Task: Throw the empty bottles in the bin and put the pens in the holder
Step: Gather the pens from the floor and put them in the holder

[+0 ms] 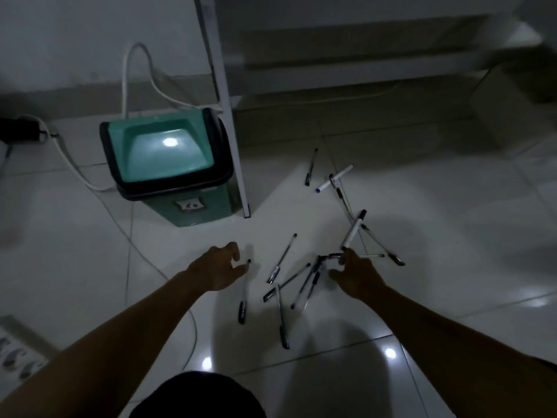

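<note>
On the tiled floor [422, 206], in the head view, a scatter of pens [301, 282] lies between the two outstretched arms and beyond them, toward the white desk leg [232, 131]. The green bin [168, 158] stands just left of that leg, its swing lid closed. No bottles are visible on the floor, and no pen holder is in view.

The left hand [220, 267] is down at floor level with fingers loosely curled and apart; its fingertips are at the upper tip of one long pen [244, 294], though contact cannot be confirmed in the dim light. The right hand [358, 276] is at the far edge of the central cluster. A white marker [354, 230] rises slanted from its fingertips and appears pinched there; the remaining fingers are partly curled.

Judgement: the step in hand is gathering pens. Best practice would be to sweep the crossed pens of the cluster parallel before closing on them, since overlapping barrels will roll or slip from a partial grasp. The outlying pens near the desk leg, including a second white marker [334, 178], call for a separate reach. The cable [129, 236] running across the floor by the left arm should be kept out of the gather.
</note>
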